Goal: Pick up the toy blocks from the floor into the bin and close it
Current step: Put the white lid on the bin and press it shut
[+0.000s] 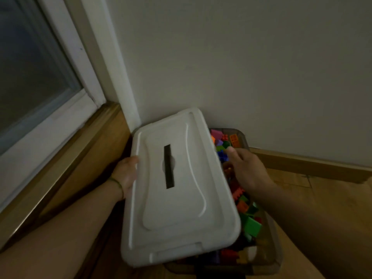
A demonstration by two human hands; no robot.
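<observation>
Wood floor (332,208), room corner, dim light, frame slightly blurred. Nearest: smoky translucent bin (267,266) on the floor, near rim at bottom of view, both bare forearms reaching in over it. White lid (181,208) sits above the bin, shifted left and skewed, not seated; it covers the left part and leaves a strip along the right side uncovered. Toy blocks (251,224) in green, red, orange, blue and purple fill that strip inside the bin. Lid has a dark slot (169,167) in its middle. Left hand (126,174), green band (117,183) at the wrist, holds the lid's left edge, thumb on the rim, fingers hidden beneath. Right hand (245,170) is at the lid's right edge above the blocks, back up, thumb extended; fingers hidden, grip cannot be determined. Beyond: wooden baseboard (302,160), plain wall (241,67), window (30,77) at left.
</observation>
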